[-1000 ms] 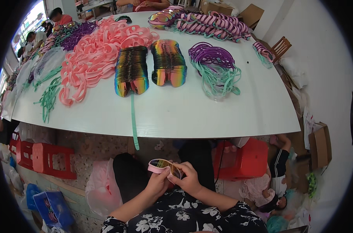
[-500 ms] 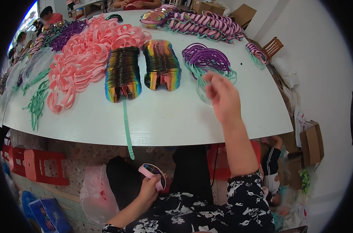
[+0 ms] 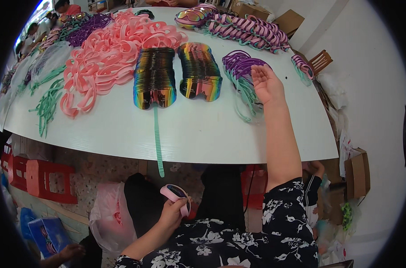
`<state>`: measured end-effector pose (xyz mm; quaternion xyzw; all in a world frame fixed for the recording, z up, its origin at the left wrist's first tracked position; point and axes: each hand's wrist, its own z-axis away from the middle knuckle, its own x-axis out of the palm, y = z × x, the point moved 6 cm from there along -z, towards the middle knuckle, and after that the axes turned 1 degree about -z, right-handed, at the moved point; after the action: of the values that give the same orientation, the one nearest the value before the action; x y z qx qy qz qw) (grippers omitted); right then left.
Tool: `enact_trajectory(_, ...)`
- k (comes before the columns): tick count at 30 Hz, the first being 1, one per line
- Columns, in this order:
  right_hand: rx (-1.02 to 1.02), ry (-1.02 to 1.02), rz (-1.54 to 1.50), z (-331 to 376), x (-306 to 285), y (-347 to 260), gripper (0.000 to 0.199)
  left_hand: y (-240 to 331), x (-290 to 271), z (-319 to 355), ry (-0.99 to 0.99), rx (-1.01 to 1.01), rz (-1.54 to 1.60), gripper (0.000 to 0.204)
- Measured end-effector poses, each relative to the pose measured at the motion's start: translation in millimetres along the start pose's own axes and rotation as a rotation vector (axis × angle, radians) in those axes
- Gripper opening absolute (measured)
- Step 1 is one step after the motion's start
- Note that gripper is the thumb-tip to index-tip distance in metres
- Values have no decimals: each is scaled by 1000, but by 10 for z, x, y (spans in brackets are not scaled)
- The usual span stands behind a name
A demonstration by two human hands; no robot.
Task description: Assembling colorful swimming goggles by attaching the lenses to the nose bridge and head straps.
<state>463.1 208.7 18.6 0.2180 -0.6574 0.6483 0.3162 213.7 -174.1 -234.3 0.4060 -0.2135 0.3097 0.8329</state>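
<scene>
Pink goggles (image 3: 176, 194) stayed clamped in your left hand (image 3: 171, 213) at lap. Your right hand (image 3: 266, 84) left them, reached w/ fingers apart, empty, over the purple strap pile (image 3: 239, 67).

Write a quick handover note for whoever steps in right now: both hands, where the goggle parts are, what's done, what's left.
Left hand: in the lap, below the table edge, gripping a pink goggle frame.
Right hand: open, empty, reaching over the pile of purple and green straps on the white table.
Parts: two rows of mirrored rainbow lenses mid-table, loose pink frames to their left, one green strap hanging over the near edge.
Done: a frame is in hand.
Left: no strap picked up yet.
</scene>
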Motion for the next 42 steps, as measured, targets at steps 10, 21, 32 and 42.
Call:
enact_trajectory(10, 121, 9, 81, 146, 72, 201, 55, -178, 221, 157, -68, -25, -55, 29)
enact_trajectory(21, -83, -214, -51, 510, -116, -293, 8, -74, 258, 399, -78, 30, -114, 29)
enact_trajectory(32, -246, -293, 658, 2942, -510, -544, 16, -63, 429, 411, -187, 38, -295, 36)
enact_trajectory(42, -409, -350, 1281, 4013, -933, 657, 20, -169, 806, 531, -309, 56, -202, 33)
